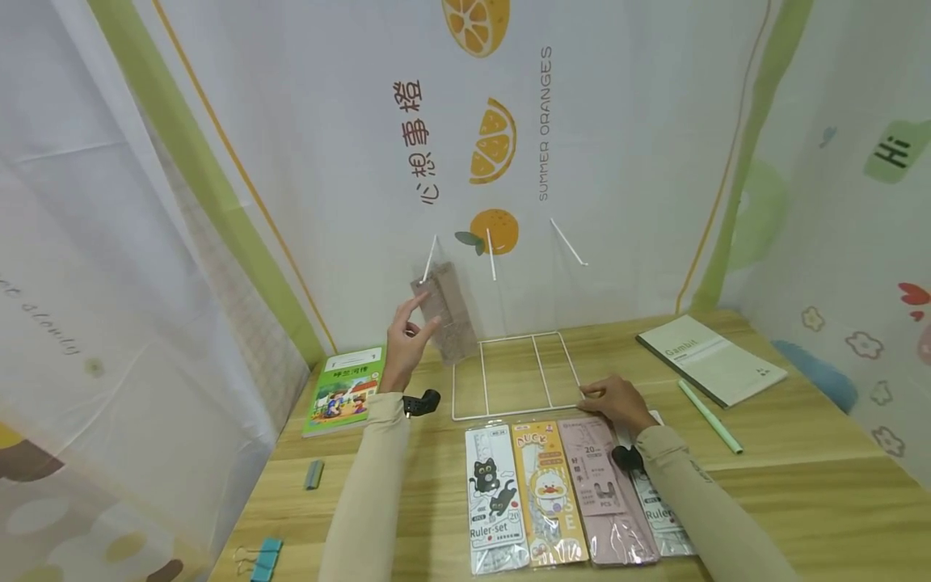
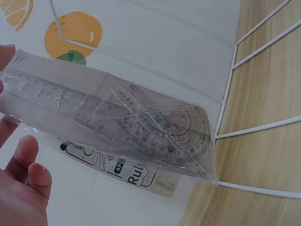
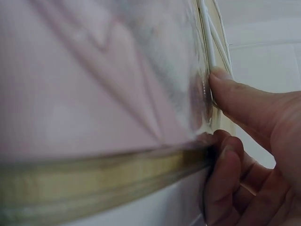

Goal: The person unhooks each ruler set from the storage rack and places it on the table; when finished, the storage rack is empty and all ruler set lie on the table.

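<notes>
A clear plastic ruler set packet (image 1: 445, 312), holding a ruler and a protractor, is raised in the air against the white backdrop, above the back left corner of a white wire rack (image 1: 515, 374) lying on the wooden table (image 1: 800, 477). The left hand (image 1: 407, 339) pinches the packet's lower end between thumb and fingers. The right hand (image 1: 614, 402) rests on the table at the rack's front right corner, one fingertip pressed against the wire and the other fingers curled beside the top of a pink ruler packet (image 1: 607, 489). Three more ruler packets lie in that row, a cat one (image 1: 494, 499), a duck one (image 1: 548, 493) and a white one (image 1: 660, 509). A green picture book (image 1: 345, 390) lies left, a notebook (image 1: 711, 359) and green pen (image 1: 709, 415) right
</notes>
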A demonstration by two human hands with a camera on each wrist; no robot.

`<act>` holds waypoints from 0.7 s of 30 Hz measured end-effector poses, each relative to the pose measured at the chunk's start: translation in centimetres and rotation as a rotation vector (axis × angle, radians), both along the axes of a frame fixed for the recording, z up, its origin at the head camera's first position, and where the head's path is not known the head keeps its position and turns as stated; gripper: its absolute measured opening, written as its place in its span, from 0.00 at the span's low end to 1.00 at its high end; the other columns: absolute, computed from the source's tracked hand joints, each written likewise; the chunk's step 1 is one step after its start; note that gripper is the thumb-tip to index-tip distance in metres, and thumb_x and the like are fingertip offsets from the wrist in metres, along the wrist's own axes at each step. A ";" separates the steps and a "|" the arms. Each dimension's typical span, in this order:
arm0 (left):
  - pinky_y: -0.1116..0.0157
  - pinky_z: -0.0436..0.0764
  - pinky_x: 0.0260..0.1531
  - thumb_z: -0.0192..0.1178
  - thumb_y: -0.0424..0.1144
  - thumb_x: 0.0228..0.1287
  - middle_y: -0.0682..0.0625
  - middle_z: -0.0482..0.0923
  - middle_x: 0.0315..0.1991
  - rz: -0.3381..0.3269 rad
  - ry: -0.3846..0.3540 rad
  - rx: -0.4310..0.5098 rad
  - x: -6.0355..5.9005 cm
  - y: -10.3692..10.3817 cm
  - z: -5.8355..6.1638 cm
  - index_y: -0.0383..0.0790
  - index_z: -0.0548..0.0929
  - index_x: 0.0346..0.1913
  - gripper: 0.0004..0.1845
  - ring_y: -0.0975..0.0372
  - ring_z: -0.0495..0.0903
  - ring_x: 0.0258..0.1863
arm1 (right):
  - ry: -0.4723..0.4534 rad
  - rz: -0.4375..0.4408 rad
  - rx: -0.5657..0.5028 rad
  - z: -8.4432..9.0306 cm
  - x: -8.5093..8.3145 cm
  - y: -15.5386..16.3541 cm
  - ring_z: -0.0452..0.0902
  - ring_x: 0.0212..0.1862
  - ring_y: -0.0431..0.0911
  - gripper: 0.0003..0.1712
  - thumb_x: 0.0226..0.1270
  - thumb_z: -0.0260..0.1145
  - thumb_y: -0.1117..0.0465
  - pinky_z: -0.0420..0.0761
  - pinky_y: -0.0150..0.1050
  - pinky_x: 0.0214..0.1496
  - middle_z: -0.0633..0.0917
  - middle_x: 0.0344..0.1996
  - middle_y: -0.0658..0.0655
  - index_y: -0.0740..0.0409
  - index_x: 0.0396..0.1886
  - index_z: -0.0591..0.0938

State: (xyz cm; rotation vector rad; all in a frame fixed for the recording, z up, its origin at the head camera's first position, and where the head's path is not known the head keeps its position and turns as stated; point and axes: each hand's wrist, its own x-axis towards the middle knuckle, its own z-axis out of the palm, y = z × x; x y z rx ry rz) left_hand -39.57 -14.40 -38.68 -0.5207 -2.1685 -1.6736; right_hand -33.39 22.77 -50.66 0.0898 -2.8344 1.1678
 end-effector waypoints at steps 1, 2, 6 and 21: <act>0.69 0.66 0.26 0.64 0.41 0.71 0.45 0.66 0.70 -0.007 -0.015 -0.004 0.0 0.0 0.1 0.50 0.72 0.73 0.29 0.63 0.63 0.29 | 0.000 0.004 0.002 0.0 0.0 0.0 0.81 0.53 0.63 0.26 0.58 0.78 0.53 0.78 0.57 0.53 0.85 0.53 0.68 0.63 0.53 0.86; 0.69 0.66 0.25 0.63 0.40 0.71 0.44 0.66 0.70 -0.010 -0.034 -0.012 0.1 -0.1 0.2 0.49 0.71 0.74 0.29 0.63 0.63 0.28 | -0.003 0.002 -0.001 0.0 0.0 0.0 0.81 0.53 0.63 0.26 0.58 0.78 0.53 0.78 0.57 0.53 0.85 0.53 0.68 0.63 0.53 0.86; 0.70 0.65 0.23 0.62 0.42 0.72 0.43 0.67 0.69 -0.020 -0.066 -0.019 0.6 -0.1 0.7 0.51 0.71 0.74 0.29 0.65 0.62 0.25 | -0.016 -0.004 -0.001 0.0 0.0 0.0 0.81 0.53 0.62 0.25 0.58 0.77 0.54 0.78 0.57 0.53 0.85 0.54 0.68 0.62 0.53 0.86; 0.72 0.64 0.26 0.64 0.30 0.68 0.53 0.79 0.38 -0.073 -0.045 0.141 3.3 -1.3 1.3 0.38 0.80 0.63 0.21 0.67 0.65 0.26 | -0.046 -0.015 0.005 0.2 0.0 0.0 0.81 0.54 0.63 0.26 0.58 0.77 0.53 0.78 0.57 0.53 0.84 0.54 0.69 0.62 0.54 0.86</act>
